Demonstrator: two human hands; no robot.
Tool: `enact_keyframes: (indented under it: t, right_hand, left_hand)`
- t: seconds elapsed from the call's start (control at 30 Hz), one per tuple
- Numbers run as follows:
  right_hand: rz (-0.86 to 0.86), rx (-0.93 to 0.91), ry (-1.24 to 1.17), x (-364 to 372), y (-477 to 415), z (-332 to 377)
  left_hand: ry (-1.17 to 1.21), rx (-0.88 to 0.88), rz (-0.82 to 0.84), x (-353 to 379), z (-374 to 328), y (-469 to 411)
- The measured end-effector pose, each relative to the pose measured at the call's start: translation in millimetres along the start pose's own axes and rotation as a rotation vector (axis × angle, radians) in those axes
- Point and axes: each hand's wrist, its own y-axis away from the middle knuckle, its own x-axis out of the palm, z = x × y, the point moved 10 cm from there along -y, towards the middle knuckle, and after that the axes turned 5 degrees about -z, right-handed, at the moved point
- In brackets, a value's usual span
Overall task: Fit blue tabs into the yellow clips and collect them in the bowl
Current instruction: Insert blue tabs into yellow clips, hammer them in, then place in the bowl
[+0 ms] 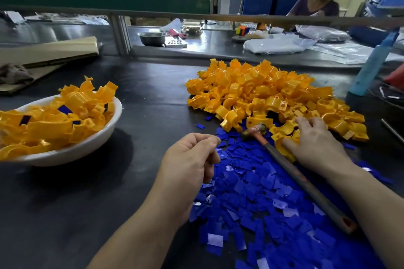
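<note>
A big heap of yellow clips [269, 91] lies on the dark table at centre right. In front of it spreads a pile of blue tabs [269, 199]. A white bowl [72, 148] at the left holds several yellow clips, some with blue tabs in them. My left hand [188, 164] hovers at the left edge of the blue pile with its fingers curled; nothing shows between them. My right hand [314, 142] lies on the near edge of the yellow heap, its fingers round a yellow clip [284, 144].
A small hammer [293, 170] with an orange-brown handle lies across the blue tabs between my hands. A light blue post [369, 70] stands at the right. Cardboard [48, 52] lies at the far left. A metal bowl [152, 38] and another person sit beyond the rail.
</note>
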Motion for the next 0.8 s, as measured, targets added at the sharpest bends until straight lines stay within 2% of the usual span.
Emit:
enact_keyframes:
  t: [0.07, 0.17, 0.4, 0.63, 0.8]
  right_hand:
    - [0.041, 0.043, 0.002, 2, -5, -3]
    - [0.103, 0.004, 0.066, 7, -9, 4]
    - [-0.168, -0.182, -0.007, -22, -1, 21]
    - [-0.137, -0.195, -0.078, -25, 15, 12]
    - [-0.269, -0.198, -0.193, -55, 30, 11]
  left_hand:
    - [-0.004, 0.003, 0.006, 1, 1, 0]
    - [-0.002, -0.006, 0.006, 2, 4, 0]
    - [0.003, -0.031, 0.003, 3, 8, -2]
    - [-0.014, -0.025, 0.029, 6, 9, 0]
    - [-0.05, -0.023, 0.027, 7, 9, 0]
